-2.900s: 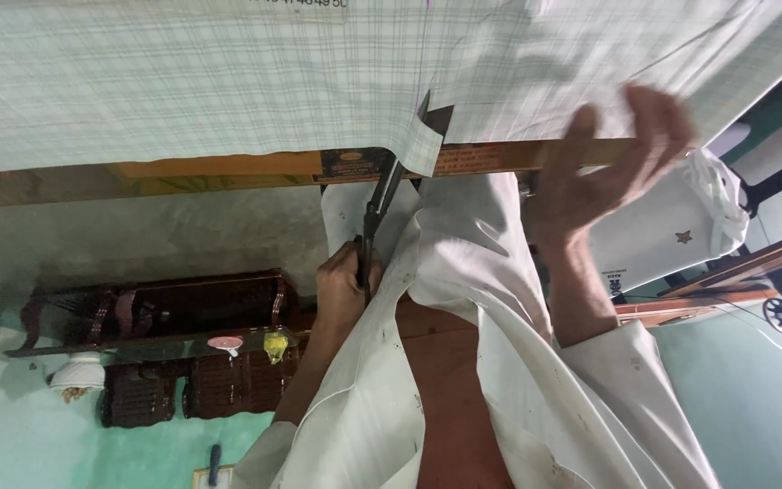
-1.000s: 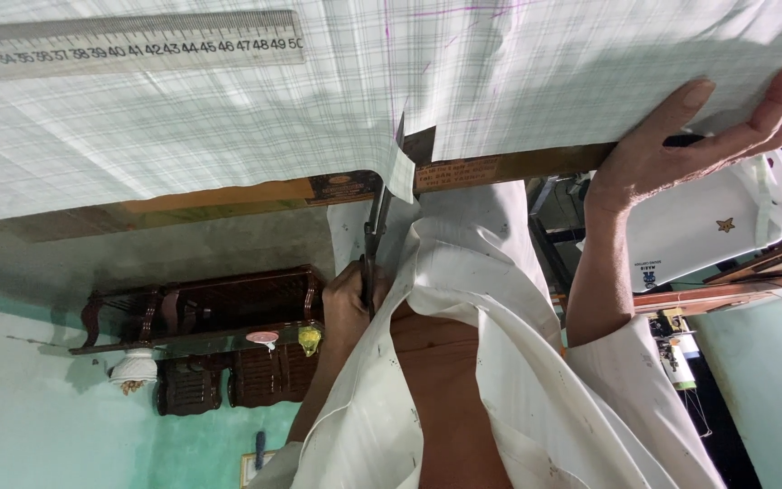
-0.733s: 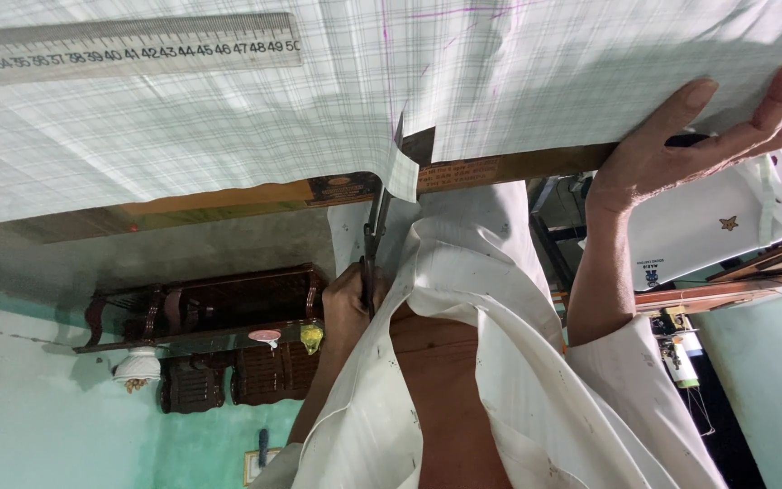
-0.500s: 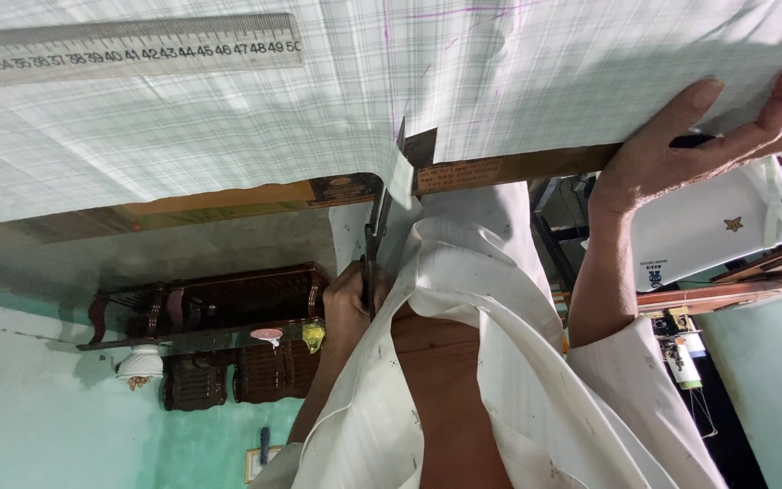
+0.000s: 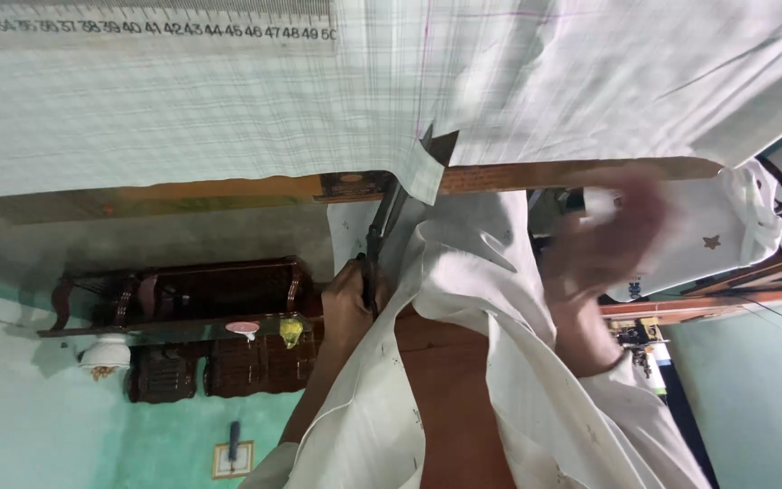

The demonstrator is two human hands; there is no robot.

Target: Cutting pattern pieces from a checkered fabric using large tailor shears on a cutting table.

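The right hand [image 5: 348, 303] has its grip closed around the scissors [image 5: 384, 237], whose blades meet the edge of the checked cloth [image 5: 183, 118] spread over the bench [image 5: 228, 188]. The left hand [image 5: 610, 240] is blurred below the cloth; its grip cannot be told.

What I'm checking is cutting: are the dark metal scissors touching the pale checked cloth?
Touching: head view shows the dark metal scissors biting into the pale checked cloth.

Soft, even indoor light is falling across the scene, brightest on the pale checked cloth [image 5: 183, 109] along the top. A raised hand [image 5: 608, 240] at right is smearing into motion blur. Lower left is staying dimmer, greenish, slightly soft.
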